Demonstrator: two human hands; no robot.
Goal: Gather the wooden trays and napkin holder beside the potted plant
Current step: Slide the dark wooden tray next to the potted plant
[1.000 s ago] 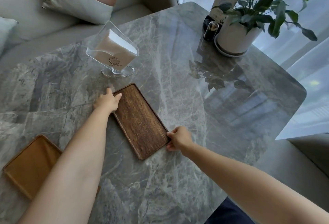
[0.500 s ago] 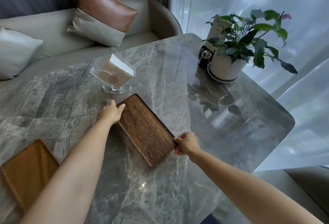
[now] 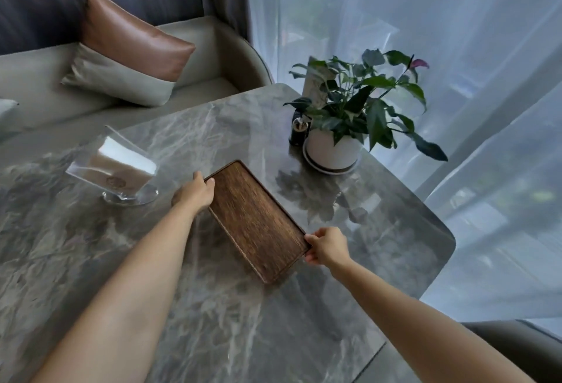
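A dark wooden tray (image 3: 255,220) lies at an angle in the middle of the grey marble table (image 3: 213,321). My left hand (image 3: 194,192) grips its far left corner and my right hand (image 3: 327,245) pinches its near right corner. A clear napkin holder (image 3: 118,166) with white napkins stands left of the tray. The potted plant (image 3: 334,145), in a white pot on a saucer, stands at the table's far right, a short way beyond the tray. The lighter wooden tray is out of view.
A small dark bottle (image 3: 299,130) and a card stand right behind the plant pot. A beige sofa with a brown and grey cushion (image 3: 127,51) runs along the table's far side. Sheer curtains hang to the right, past the table's rounded edge.
Both hands have kept their grip and the dark tray has moved away from me towards the plant. The view has tilted up, so the lighter tray at the left has dropped out of sight.
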